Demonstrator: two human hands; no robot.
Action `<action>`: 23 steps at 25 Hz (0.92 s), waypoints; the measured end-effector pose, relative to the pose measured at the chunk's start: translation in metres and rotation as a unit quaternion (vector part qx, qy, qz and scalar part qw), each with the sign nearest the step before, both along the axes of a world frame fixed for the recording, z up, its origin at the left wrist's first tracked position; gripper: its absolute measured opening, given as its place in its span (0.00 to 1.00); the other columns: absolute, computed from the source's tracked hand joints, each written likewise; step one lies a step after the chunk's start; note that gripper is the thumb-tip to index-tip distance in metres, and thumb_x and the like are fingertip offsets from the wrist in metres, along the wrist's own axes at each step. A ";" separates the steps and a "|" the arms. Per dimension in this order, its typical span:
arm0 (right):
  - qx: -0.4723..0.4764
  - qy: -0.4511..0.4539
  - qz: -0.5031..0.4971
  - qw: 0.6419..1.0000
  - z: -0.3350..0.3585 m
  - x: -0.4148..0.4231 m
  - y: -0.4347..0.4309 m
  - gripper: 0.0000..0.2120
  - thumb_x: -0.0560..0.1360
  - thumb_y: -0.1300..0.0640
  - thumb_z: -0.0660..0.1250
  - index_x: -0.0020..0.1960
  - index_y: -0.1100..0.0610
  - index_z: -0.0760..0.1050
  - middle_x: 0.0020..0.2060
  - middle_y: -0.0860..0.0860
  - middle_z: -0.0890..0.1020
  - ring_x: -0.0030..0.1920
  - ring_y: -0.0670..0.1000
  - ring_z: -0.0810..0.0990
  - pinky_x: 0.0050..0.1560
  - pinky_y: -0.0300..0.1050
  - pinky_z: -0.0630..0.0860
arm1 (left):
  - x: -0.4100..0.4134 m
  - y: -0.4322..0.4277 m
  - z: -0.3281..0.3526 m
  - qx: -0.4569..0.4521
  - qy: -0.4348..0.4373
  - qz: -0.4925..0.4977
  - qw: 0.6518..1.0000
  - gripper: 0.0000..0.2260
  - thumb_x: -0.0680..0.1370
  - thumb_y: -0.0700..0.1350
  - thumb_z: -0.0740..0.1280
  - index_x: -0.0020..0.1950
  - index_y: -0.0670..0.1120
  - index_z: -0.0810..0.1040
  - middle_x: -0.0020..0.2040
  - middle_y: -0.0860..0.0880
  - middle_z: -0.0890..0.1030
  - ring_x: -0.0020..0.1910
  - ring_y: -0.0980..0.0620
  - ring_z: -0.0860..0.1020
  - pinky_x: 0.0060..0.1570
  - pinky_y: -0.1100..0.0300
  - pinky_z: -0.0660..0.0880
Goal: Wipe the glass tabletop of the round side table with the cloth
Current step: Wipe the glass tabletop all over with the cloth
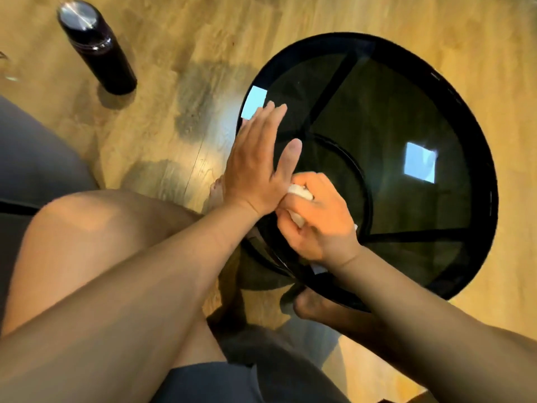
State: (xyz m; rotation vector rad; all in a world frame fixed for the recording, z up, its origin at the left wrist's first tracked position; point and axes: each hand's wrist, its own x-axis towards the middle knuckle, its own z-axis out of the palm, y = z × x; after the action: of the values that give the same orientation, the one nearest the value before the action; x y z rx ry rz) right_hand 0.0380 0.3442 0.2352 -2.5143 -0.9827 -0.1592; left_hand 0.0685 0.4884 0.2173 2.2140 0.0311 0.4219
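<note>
The cloth (300, 191) sits bunched on the glass tabletop (392, 112) near its 8 o'clock edge, with the right hand (316, 219) curled tightly round it. Wiping looks under way; the next stroke should probably sweep toward 2 o'clock. The left hand (255, 161) lies flat at the 9 o'clock rim, fingers straight.

Round side table (481, 158): dark glass tabletop (392, 106), black rim; white cloth (300, 194) bunched in right hand (319, 219) at the near-left edge.

A home living room: wood-plank floor (180, 39), round glass side table (406, 112), bare legs.
</note>
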 end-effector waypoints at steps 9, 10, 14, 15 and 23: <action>0.076 -0.004 -0.201 0.977 0.002 0.208 0.082 0.21 0.72 0.49 0.63 0.61 0.59 0.73 0.56 0.57 0.77 0.53 0.54 0.78 0.54 0.49 0.75 | -0.002 0.002 -0.001 -0.022 0.020 0.001 1.000 0.28 0.80 0.54 0.55 0.76 0.39 0.62 0.76 0.41 0.65 0.76 0.45 0.62 0.76 0.47 0.54; 0.062 -0.006 -0.237 0.970 0.001 0.226 0.087 0.21 0.73 0.46 0.60 0.59 0.58 0.74 0.54 0.56 0.78 0.53 0.53 0.79 0.55 0.48 0.76 | -0.002 0.003 -0.001 -0.024 0.026 -0.001 0.999 0.28 0.80 0.54 0.55 0.76 0.39 0.62 0.76 0.41 0.65 0.77 0.45 0.61 0.76 0.48 0.54; 0.024 0.116 -0.326 0.938 -0.001 0.258 0.095 0.20 0.76 0.42 0.54 0.42 0.57 0.73 0.33 0.56 0.82 0.35 0.53 0.84 0.36 0.40 0.77 | 0.001 0.005 0.001 -0.020 0.033 0.004 0.999 0.28 0.79 0.53 0.55 0.76 0.39 0.61 0.76 0.40 0.65 0.76 0.45 0.61 0.76 0.46 0.55; 0.030 0.099 -0.310 0.945 -0.002 0.255 0.095 0.19 0.76 0.43 0.56 0.48 0.57 0.74 0.38 0.56 0.83 0.39 0.52 0.84 0.40 0.38 0.75 | 0.001 0.004 0.001 -0.018 0.034 0.007 0.999 0.29 0.79 0.53 0.55 0.76 0.38 0.61 0.76 0.40 0.65 0.76 0.45 0.61 0.76 0.47 0.54; -0.012 0.134 -0.027 0.991 0.026 0.126 0.064 0.24 0.73 0.48 0.67 0.69 0.48 0.74 0.66 0.49 0.77 0.66 0.51 0.75 0.64 0.50 0.72 | -0.002 0.001 0.007 -0.083 0.010 0.072 0.994 0.30 0.79 0.54 0.55 0.75 0.37 0.61 0.76 0.38 0.64 0.76 0.44 0.62 0.75 0.51 0.58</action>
State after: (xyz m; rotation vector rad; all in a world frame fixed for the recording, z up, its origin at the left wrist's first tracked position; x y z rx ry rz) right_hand 0.1636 0.4083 0.2609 -2.5017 -0.8124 0.1723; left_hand 0.0668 0.4899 0.2242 2.0594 0.2311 0.4592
